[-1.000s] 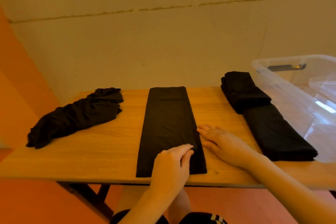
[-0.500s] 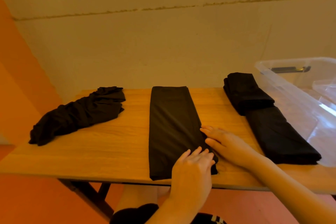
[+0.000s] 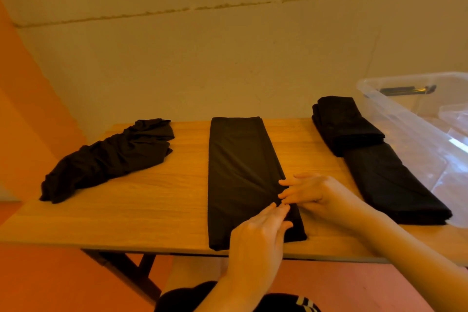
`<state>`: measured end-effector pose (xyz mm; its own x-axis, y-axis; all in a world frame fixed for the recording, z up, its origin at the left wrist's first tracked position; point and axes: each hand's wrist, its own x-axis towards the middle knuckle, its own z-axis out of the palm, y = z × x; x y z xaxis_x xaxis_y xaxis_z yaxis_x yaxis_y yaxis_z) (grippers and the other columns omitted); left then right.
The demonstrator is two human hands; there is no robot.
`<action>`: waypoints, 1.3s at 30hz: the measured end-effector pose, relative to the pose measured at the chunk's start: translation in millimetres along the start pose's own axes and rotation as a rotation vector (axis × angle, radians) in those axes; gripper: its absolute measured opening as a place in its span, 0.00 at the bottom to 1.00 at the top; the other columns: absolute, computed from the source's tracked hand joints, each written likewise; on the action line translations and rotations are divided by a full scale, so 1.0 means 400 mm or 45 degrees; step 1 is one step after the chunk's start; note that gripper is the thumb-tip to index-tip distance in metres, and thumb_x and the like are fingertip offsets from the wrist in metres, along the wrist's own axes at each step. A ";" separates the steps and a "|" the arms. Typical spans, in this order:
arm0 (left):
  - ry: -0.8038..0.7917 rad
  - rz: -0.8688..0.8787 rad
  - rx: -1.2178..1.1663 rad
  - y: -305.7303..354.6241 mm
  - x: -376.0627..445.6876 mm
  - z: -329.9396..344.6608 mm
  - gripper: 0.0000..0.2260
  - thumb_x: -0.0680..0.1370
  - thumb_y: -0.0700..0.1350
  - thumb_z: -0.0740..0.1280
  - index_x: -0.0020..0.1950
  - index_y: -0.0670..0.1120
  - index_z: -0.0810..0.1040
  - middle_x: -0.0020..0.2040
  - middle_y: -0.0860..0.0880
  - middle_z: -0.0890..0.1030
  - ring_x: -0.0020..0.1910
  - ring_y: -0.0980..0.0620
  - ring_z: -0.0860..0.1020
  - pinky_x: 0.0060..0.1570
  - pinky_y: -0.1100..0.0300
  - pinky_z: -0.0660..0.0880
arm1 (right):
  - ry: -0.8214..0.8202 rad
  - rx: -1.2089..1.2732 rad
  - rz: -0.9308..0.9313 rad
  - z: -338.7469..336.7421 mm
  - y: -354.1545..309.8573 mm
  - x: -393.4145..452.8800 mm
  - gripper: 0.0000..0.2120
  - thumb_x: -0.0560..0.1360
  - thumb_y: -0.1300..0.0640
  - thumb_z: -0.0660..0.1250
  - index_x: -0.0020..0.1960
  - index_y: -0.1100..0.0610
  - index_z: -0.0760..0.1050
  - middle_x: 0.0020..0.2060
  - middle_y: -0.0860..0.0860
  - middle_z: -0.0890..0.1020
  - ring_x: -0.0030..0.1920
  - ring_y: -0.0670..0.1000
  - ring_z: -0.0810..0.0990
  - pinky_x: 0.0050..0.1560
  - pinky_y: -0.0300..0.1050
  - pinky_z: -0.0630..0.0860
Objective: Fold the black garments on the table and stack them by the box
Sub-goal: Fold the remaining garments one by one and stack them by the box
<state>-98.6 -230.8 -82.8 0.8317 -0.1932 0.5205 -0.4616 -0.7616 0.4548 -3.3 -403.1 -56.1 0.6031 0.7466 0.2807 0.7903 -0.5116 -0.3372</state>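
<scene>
The long black strip (image 3: 243,175) lies in the middle of the surface (image 3: 157,200), its long axis running from the near edge away toward the wall. Both grips sit at its near right corner. My left hand (image 3: 258,238) rests flat on the cloth with fingers straight, released. My right hand (image 3: 319,195) reaches in from the right, fingers extended against the strip's right edge, also holding nothing. I judge the next fold must carry the near end away along that axis, so both hands are well placed. To the left, well apart, lies a crumpled garment (image 3: 111,157). To the right, folded pieces (image 3: 374,159) lie beside the clear box (image 3: 415,119), nothing blocking between.
</scene>
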 end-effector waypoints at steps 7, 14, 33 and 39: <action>-0.728 -0.136 0.550 -0.060 -0.007 -0.109 0.34 0.75 0.69 0.46 0.76 0.56 0.41 0.72 0.61 0.36 0.69 0.59 0.30 0.66 0.57 0.31 | -0.546 -0.193 0.158 -0.019 0.003 -0.048 0.20 0.79 0.46 0.50 0.71 0.44 0.57 0.72 0.39 0.59 0.69 0.34 0.46 0.70 0.31 0.40; -0.891 -0.015 0.615 -0.101 -0.026 -0.148 0.31 0.80 0.61 0.51 0.75 0.55 0.35 0.70 0.59 0.31 0.69 0.59 0.29 0.67 0.59 0.31 | -0.615 -0.232 0.254 0.002 -0.133 -0.036 0.37 0.70 0.30 0.43 0.73 0.44 0.36 0.70 0.37 0.36 0.70 0.37 0.33 0.72 0.38 0.36; 0.072 -0.146 -0.373 -0.091 -0.045 -0.261 0.09 0.75 0.45 0.67 0.43 0.61 0.78 0.41 0.70 0.79 0.44 0.67 0.78 0.42 0.74 0.72 | 0.344 0.485 0.418 -0.039 -0.192 -0.080 0.17 0.70 0.66 0.70 0.37 0.43 0.77 0.34 0.30 0.80 0.42 0.33 0.79 0.44 0.26 0.73; 0.068 -0.539 -0.836 -0.051 0.029 -0.304 0.12 0.78 0.36 0.61 0.42 0.50 0.79 0.34 0.58 0.83 0.37 0.61 0.81 0.35 0.68 0.77 | 0.373 1.114 0.554 -0.096 -0.196 -0.027 0.03 0.71 0.63 0.68 0.40 0.57 0.79 0.33 0.49 0.83 0.36 0.41 0.82 0.37 0.33 0.77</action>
<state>-116.9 -142.3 1.8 0.9694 0.0746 0.2340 -0.2105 -0.2385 0.9481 -67.5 -387.5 1.8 0.9148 0.3766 0.1462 0.2106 -0.1357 -0.9681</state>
